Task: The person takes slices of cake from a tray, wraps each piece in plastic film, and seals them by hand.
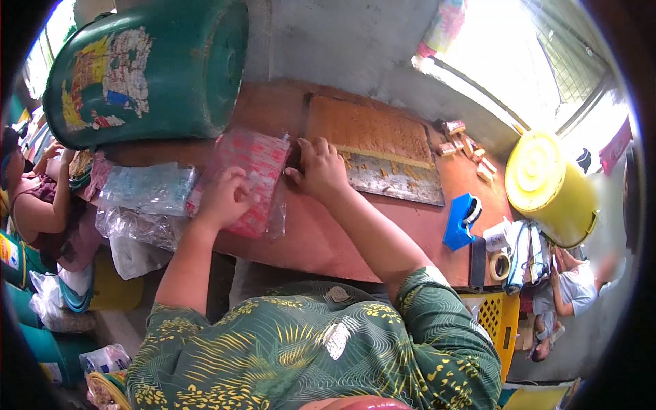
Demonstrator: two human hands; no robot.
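Observation:
A clear plastic bag with red and pink contents (251, 160) lies flat on the reddish table (328, 239). Over its left part is my left hand (227, 197), fingers curled and pressed together; what they pinch, if anything, is too small to make out. My right hand (320, 167) is just right of the bag, thumb and forefinger apart, nearest to the bag's right edge and the tray. To the right lies a rectangular tray (410, 186) holding a brown slab (369, 130), its near part bare with crumbs. Left of the red bag are clear bags with light blue contents (149, 190).
A big green drum (171, 75) lies at the back left. Right are wrapped brown pieces (468, 147), a blue tape dispenser (459, 222), a tape roll (499, 266) and a yellow bucket (574, 205). Other people are at far left (51, 205) and far right (574, 287).

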